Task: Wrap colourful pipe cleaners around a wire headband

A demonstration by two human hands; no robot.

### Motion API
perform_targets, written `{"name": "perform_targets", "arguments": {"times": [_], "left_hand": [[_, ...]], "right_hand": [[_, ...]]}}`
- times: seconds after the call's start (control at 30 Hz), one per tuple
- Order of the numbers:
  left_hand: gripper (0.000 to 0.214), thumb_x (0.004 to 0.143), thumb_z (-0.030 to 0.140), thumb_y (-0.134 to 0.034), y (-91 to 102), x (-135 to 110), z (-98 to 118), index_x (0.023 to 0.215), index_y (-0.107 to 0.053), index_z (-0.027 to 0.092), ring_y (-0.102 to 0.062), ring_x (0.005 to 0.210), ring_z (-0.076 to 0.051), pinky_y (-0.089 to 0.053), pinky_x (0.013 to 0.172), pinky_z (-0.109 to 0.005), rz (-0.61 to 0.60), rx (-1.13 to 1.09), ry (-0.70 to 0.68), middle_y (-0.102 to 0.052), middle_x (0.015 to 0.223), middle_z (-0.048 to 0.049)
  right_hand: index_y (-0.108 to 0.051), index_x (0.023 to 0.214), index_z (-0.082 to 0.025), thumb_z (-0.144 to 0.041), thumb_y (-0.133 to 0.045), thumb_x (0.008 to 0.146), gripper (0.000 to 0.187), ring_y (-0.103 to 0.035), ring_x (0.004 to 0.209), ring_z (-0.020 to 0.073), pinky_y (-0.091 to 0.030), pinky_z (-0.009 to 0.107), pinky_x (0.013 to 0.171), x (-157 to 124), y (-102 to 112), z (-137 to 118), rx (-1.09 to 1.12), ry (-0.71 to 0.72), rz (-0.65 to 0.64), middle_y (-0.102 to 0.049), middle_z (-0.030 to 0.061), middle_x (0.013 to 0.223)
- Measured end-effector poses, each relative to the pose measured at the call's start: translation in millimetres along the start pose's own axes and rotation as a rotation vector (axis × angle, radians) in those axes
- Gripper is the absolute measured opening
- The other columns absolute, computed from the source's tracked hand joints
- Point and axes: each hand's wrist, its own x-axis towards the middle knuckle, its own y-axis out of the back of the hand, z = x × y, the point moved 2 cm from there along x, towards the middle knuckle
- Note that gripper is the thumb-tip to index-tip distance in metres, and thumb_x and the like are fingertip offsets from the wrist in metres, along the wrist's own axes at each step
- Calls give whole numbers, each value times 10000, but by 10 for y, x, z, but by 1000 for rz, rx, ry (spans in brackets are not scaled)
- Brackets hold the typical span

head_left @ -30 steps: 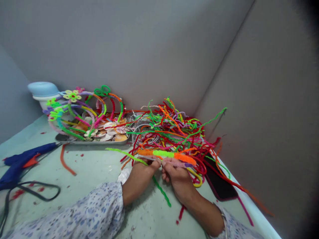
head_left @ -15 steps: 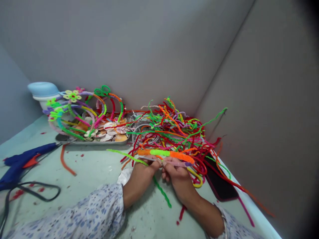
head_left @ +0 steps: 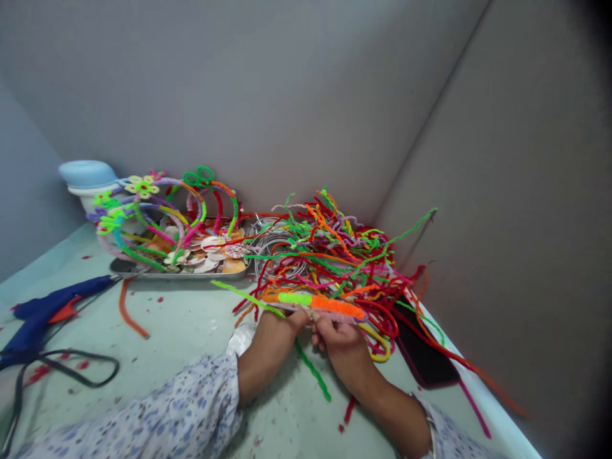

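Observation:
Between my two hands is a headband (head_left: 335,307) wrapped in orange, lime green and pale purple pipe cleaner, its curve seen nearly edge-on and pointing away from me. My left hand (head_left: 273,339) pinches its near side, with fingertips closed close to my right hand's. A lime green pipe cleaner (head_left: 241,294) sticks out to the left from beside the left fingers. My right hand (head_left: 345,344) is closed on the headband's near right side, thumb and forefinger together. Whatever small part lies between the fingertips is hidden. A darker green pipe cleaner (head_left: 313,370) lies below the hands.
Beyond my hands is a tangled heap of pipe cleaners (head_left: 335,236) beside coiled wire (head_left: 272,252). A metal tray (head_left: 191,276) holds shells, with finished headbands (head_left: 179,185) on it. A blue glue gun (head_left: 52,306), a phone (head_left: 425,350) and a lidded container (head_left: 88,175) stand around.
The headband has tilted slightly between my hands, its coloured far side shifting left and down a little. Both hands keep their pinch. The whole view has shifted slightly.

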Motion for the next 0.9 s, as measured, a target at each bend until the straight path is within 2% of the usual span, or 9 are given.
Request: {"name": "perform_targets", "arguments": {"times": [0.1,0.17,0.27,0.37,0.43,0.53,0.63,0.9], "left_hand": [[144,683,124,-489,2,6,-25,553,-532,167,-505,562,-125,-403,566,-239,49,-15,6,-564,571,16],[179,706,154,-500,-4,8,-39,528,-515,166,-483,525,-118,-385,532,-236,54,0,38,-541,534,18],[246,761,213,-488,-33,-1,-57,523,-516,161,-491,508,-115,-398,544,-239,-24,-9,72,-525,505,12],[102,757,199,-509,-47,-14,-81,683,-564,156,-550,601,-126,-438,637,-254,-115,-26,18,-595,639,-4],[57,737,159,-517,-18,-10,-102,743,-573,158,-560,636,-131,-437,647,-254,-76,65,-38,-603,677,-4],[125,742,141,-503,51,17,-122,816,-600,162,-573,712,-146,-435,682,-260,26,208,-96,-623,745,-15],[168,755,147,-496,96,49,-110,876,-611,164,-585,776,-160,-443,725,-272,79,203,-138,-644,809,-29],[164,777,167,-510,71,60,-36,821,-668,163,-608,810,-176,-456,760,-284,15,226,-194,-681,841,-42]], "right_hand": [[-527,461,-194,-165,-510,685,227,-459,418,104,-355,219,446,10,0,15,26,23,-2,-515,-32,427],[-527,486,-192,-187,-524,688,202,-449,408,102,-349,221,439,26,2,42,55,-14,4,-517,-33,432],[-532,529,-185,-241,-514,723,203,-436,400,96,-338,221,428,55,11,87,123,-64,9,-514,-31,438],[-537,573,-177,-257,-491,757,206,-447,425,89,-339,207,436,81,26,103,237,-20,-13,-516,-32,464],[-535,600,-175,-255,-497,760,182,-447,433,82,-328,195,429,93,34,101,322,5,-33,-515,-37,485],[-528,616,-172,-237,-520,734,135,-438,425,73,-295,183,399,104,41,89,411,-12,-38,-507,-40,508],[-523,603,-168,-234,-531,716,131,-442,427,72,-304,185,396,103,41,68,453,-36,-54,-505,-35,521],[-539,632,-160,-231,-534,713,108,-457,425,66,-297,179,387,90,54,55,537,-81,-129,-506,-39,546]]}}
